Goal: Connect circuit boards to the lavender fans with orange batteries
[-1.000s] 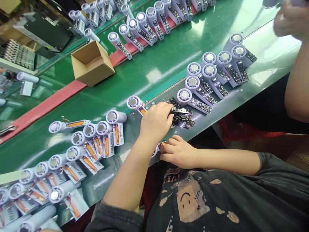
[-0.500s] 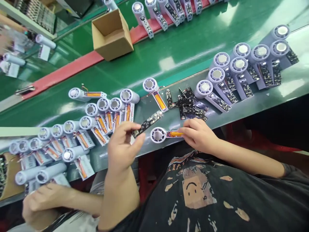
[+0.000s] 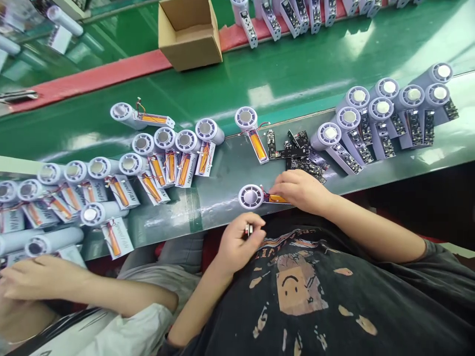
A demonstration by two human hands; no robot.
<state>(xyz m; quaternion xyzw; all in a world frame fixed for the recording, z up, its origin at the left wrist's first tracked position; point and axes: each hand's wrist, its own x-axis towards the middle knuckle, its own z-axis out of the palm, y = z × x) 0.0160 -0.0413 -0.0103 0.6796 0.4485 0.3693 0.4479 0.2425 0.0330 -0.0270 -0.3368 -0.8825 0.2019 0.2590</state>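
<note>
My left hand (image 3: 237,242) is raised in front of my chest, its fingers curled around a small dark circuit board (image 3: 248,230), of which only a narrow end shows. My right hand (image 3: 300,190) lies at the table's near edge, its fingertips pinching the orange flat battery (image 3: 277,199) attached to a white handheld fan body (image 3: 250,197). A loose pile of black circuit boards (image 3: 299,153) lies just beyond my right hand. Further fan bodies with orange batteries and printed cards (image 3: 159,170) stand in rows to the left.
A co-worker's hand (image 3: 40,277) rests at the lower left, with a white sleeve (image 3: 126,331) beyond it. Fans fitted with black boards (image 3: 382,118) stand at the right. A green conveyor belt (image 3: 297,84) with a red strip (image 3: 96,76) and a cardboard box (image 3: 189,34) runs behind.
My left hand has dropped toward my chest and turned, with the board now mostly hidden in its fingers. My right hand stays on the battery. The co-worker's hand has moved left.
</note>
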